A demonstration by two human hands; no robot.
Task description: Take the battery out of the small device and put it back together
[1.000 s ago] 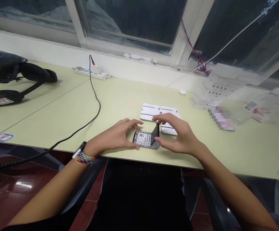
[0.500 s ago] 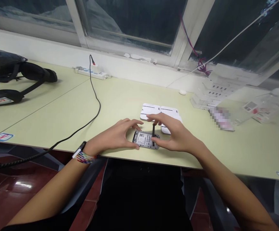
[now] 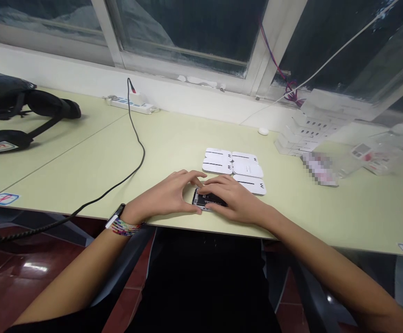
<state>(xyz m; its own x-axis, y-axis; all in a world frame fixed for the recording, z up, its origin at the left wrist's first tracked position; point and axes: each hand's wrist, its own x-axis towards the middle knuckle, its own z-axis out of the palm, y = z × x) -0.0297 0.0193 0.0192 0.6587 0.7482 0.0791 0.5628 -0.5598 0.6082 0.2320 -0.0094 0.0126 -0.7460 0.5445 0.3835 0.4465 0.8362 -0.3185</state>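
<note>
Head view: a small grey device with a black battery [image 3: 208,200] lies flat near the pale green desk [image 3: 83,162]'s near edge. Left hand [image 3: 164,196] clasps its 9 o'clock side; right hand [image 3: 234,201] presses flat on top. White plastic covers [image 3: 234,167] sit just beyond at 12 o'clock, bare desk toward 3 o'clock, and a black cable [image 3: 137,134] at 10 o'clock.

Pale green table [image 3: 83,157]: black cable [image 3: 132,152], power strip [image 3: 130,104], black bag [image 3: 24,115], white covers [image 3: 232,169], small device [image 3: 206,201] near front edge, clear plastic trays [image 3: 308,134].
</note>
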